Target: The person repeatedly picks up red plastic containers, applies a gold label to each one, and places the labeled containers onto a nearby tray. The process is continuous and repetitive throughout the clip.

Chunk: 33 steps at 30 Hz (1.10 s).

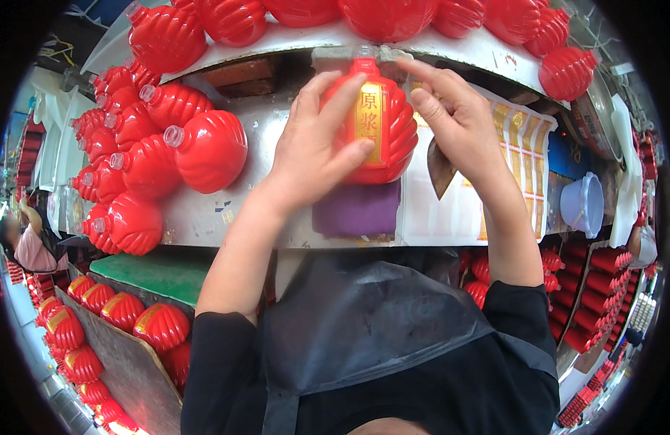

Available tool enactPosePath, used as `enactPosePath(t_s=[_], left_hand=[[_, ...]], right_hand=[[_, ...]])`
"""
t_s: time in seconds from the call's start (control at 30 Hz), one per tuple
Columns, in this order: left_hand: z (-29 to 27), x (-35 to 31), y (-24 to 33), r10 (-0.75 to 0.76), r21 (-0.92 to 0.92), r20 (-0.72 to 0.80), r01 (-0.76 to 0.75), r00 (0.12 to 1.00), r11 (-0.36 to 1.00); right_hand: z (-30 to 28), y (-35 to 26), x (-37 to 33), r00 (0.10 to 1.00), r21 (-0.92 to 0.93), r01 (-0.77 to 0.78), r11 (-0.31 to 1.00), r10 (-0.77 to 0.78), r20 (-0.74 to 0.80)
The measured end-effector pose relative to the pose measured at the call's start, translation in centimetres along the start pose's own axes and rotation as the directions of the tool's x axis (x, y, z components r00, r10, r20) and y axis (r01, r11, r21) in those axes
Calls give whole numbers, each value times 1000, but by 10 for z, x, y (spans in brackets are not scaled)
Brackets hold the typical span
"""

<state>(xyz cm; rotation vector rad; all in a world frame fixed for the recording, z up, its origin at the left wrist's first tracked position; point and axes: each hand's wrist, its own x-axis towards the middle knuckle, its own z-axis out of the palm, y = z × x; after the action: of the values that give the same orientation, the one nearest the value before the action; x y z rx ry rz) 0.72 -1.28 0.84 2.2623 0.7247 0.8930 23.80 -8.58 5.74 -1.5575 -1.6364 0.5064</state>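
A red ribbed plastic bottle [399, 138] with a clear neck lies on a folded purple cloth [357, 209], its neck pointing away from me. A gold label [371, 119] with red edges is on its upper face. My left hand [317, 138] grips the bottle from the left, fingers over the label's upper part and thumb at its lower edge. My right hand [458, 119] is at the bottle's upper right, its index finger reaching toward the neck. Out of its palm sticks a brown, pointed blade-like tool [440, 172], its grip hidden by the fingers.
Unlabelled red bottles [212, 151] crowd the left of the metal table [255, 130]; more line the white shelf [487, 54] ahead. Label sheets [520, 156] lie at right, near a pale blue bucket [582, 204]. Labelled bottles [161, 326] fill a crate lower left. Another person [38, 243] is far left.
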Motion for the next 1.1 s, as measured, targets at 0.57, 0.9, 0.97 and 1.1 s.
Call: enactPosePath(t_s=[0.57,0.9,0.97,1.1], left_hand=[[-3,2,2,-18,89,38,15,999,996],[5,-2,-7,-6,13,-49,6,999,1000],[6,-8,-9,-20,-42,-55,18,998,999],[9,-14,-16,-38,-156,-95,23,995,987]], right_hand=[[8,-13,10,986,-208,-29,978,62,152],[7,-30,26,890,-192,453,871,-429,154],[12,-25,23,899,-305,414,858,-437,-9],[25,-32,-16,686,-351,699,623,-723,82]])
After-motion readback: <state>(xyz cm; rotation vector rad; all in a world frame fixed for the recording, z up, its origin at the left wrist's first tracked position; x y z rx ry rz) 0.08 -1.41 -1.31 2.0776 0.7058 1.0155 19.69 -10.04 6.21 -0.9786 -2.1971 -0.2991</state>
